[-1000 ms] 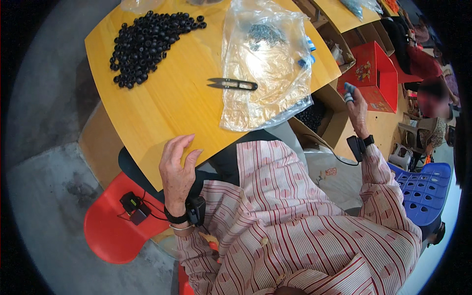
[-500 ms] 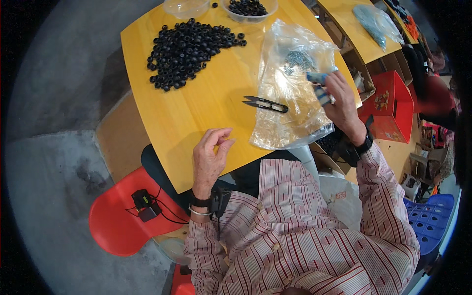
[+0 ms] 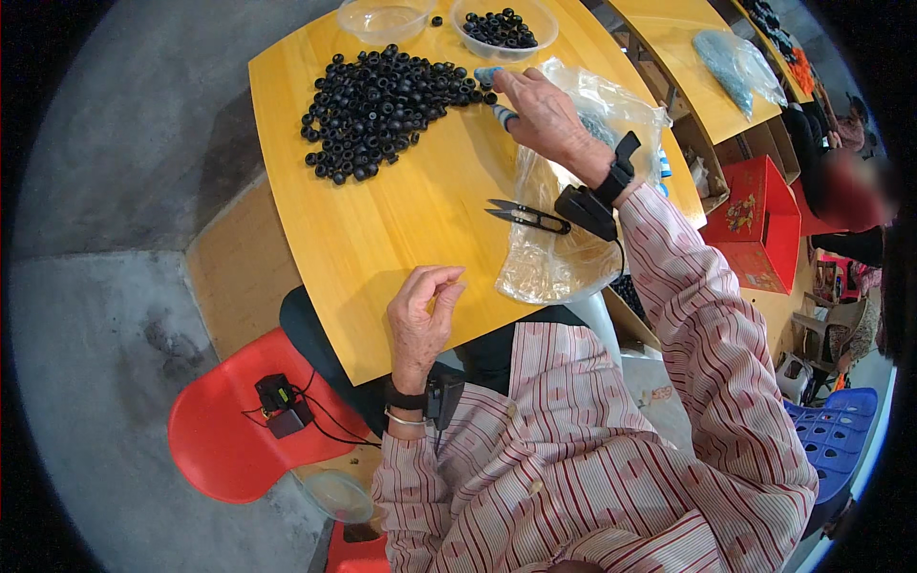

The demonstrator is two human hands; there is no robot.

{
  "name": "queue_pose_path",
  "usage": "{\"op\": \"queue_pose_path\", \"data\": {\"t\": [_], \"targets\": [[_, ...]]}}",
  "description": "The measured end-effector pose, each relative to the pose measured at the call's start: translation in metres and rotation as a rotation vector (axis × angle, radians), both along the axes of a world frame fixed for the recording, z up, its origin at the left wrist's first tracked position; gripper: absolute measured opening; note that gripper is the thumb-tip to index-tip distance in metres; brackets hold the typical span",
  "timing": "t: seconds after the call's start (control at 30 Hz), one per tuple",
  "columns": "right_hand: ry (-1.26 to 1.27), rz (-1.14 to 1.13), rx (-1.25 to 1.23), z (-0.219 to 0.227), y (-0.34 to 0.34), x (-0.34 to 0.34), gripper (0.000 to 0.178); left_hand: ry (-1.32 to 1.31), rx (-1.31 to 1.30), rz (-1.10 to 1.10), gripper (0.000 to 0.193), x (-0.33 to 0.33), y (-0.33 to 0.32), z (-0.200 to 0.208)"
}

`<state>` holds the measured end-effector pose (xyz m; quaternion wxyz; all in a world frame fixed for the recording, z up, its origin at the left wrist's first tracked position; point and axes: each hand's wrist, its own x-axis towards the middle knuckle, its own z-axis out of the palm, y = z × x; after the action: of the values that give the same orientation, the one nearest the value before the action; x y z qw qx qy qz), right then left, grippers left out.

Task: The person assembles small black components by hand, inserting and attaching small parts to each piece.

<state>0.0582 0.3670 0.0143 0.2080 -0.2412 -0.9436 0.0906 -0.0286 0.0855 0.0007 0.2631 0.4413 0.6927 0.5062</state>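
Observation:
At the right end of the heap of small black hollow pieces [image 3: 373, 110], my right hand [image 3: 549, 115] has its taped thumb and finger apart around the outermost pieces. Nothing shows lifted between them. My left hand [image 3: 420, 315] hovers at the near edge of the yellow table, thumb and forefinger tips drawn close together. Whether they hold something tiny, I cannot tell. A clear plastic bag [image 3: 544, 267] lies flat under my right forearm, with small greyish pieces [image 3: 597, 124] on it, partly hidden by that hand. Black thread snips [image 3: 530, 216] rest across the bag's left edge.
Two clear plastic bowls stand at the far edge: one bowl [image 3: 387, 21] without visible pieces, another bowl [image 3: 554, 38] holding black pieces. A red box [image 3: 755, 224] is off to the right. A red chair [image 3: 224, 420] with a black device stands at left.
My right hand has swung left and away from the bag to the edge of the black heap. My left hand keeps its closed shape. The whole view has shifted slightly.

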Motion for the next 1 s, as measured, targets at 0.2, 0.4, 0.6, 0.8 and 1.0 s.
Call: {"op": "queue_pose_path", "data": {"t": [0.2,0.4,0.6,0.8,1.0], "targets": [[-0.08,-0.074,0.04,-0.002,-0.008,-0.008,0.034,0.012,0.01,0.003,0.013,0.002,0.001,-0.002],[-0.089,-0.015,-0.035,-0.006,-0.021,0.0,0.041,-0.002,-0.024,0.036,0.013,0.002,-0.002,-0.003],[0.041,0.245,-0.618,0.027,-0.117,0.033,0.03,-0.403,0.138,0.108,0.031,0.009,-0.006,-0.011],[0.162,0.137,-1.239,0.005,-0.152,0.041,0.036,-0.31,0.131,0.028,0.027,0.008,-0.013,-0.019],[0.198,0.142,-1.367,0.002,-0.156,0.045,0.034,-0.345,0.072,0.031,0.021,0.008,-0.011,-0.015]]}}
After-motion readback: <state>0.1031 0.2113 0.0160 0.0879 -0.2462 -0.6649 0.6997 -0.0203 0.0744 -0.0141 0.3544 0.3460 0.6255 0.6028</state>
